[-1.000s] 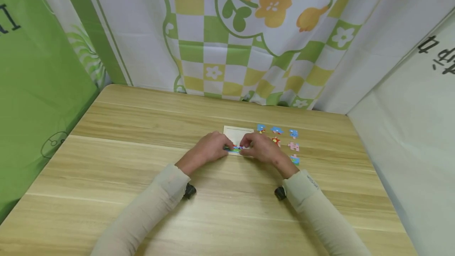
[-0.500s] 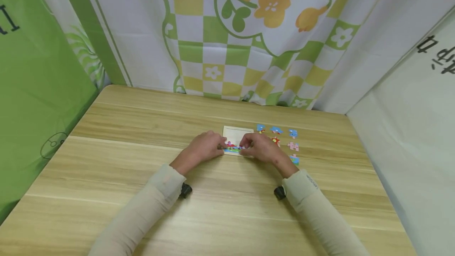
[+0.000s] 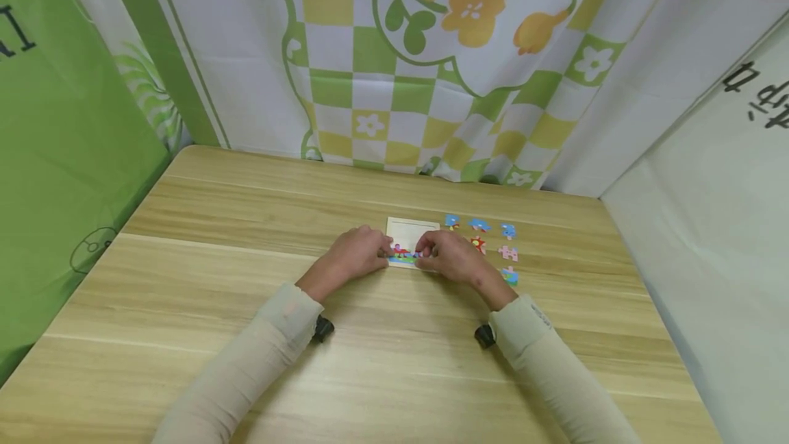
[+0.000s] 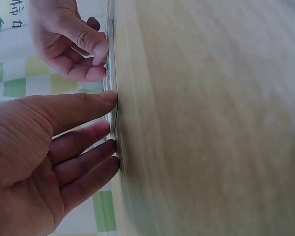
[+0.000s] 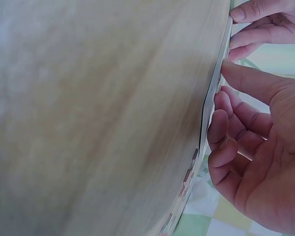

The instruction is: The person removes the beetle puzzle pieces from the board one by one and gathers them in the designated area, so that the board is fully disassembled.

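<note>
A small pale wooden puzzle tray (image 3: 408,230) lies on the table, with colourful jigsaw pieces (image 3: 402,258) along its near edge. At the tray's left side, my left hand (image 3: 357,253) holds the rim, thumb at the near edge and fingers spread beside it. My right hand (image 3: 455,256) covers the lower right corner. Its thumb and curled index finger pinch a puzzle piece (image 3: 419,254), mostly hidden by the fingertips. In the right wrist view the right thumb (image 5: 246,76) touches the tray's near edge, and the other fingers curl loosely.
Several loose jigsaw pieces lie right of the tray, among them a blue one (image 3: 452,221), a red one (image 3: 478,244), a pink one (image 3: 508,253) and a blue-green one (image 3: 509,276). A patterned curtain (image 3: 394,108) hangs behind the wooden table (image 3: 394,368).
My left hand has drawn back a little to the left, from over the pieces to the tray's left edge, uncovering a red-patterned piece. The right hand stays in place.
</note>
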{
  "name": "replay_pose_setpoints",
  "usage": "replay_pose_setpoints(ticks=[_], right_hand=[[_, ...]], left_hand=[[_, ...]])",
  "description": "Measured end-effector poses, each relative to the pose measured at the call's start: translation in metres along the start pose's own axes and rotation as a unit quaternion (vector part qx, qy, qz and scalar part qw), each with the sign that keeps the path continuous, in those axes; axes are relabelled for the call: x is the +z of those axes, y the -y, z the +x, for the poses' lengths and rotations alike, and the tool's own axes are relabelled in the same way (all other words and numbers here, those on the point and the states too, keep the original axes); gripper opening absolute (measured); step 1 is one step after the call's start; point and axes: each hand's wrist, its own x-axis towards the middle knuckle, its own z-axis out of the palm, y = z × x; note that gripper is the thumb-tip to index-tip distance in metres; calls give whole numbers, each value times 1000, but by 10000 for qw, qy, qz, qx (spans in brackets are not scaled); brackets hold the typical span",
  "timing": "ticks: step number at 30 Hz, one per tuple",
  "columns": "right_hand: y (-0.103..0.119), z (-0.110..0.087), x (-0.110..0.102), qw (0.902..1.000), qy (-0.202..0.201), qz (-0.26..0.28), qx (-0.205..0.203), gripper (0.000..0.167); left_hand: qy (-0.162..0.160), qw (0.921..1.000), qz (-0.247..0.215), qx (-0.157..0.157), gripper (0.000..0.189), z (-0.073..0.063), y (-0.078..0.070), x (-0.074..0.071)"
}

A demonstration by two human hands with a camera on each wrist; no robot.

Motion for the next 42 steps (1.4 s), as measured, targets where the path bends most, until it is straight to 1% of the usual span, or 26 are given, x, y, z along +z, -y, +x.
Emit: replay_pose_setpoints(ticks=[6, 15, 21, 25, 34, 42], right_hand=[[-1, 0, 1, 9999, -8, -139, 25, 18], [0, 1, 2, 9996, -15, -270, 76, 19], [1, 0, 1, 9992, -14, -360, 177, 21], [1, 1, 0, 9992, 1, -347, 210, 21], [0, 6, -3, 9995, 139, -191, 206, 18], [1, 6, -3, 9995, 79, -58, 291, 18]], left_hand=[[22, 9997, -64, -217, 21, 2, 0, 0], [80, 9993, -110, -344, 21, 2, -1, 0], [82, 9992, -222, -332, 24, 3, -2, 0], [70, 9992, -202, -324, 24, 3, -1, 1], [48, 9992, -154, -364, 24, 3, 0, 1], [17, 9992, -192, -356, 24, 2, 0, 0]])
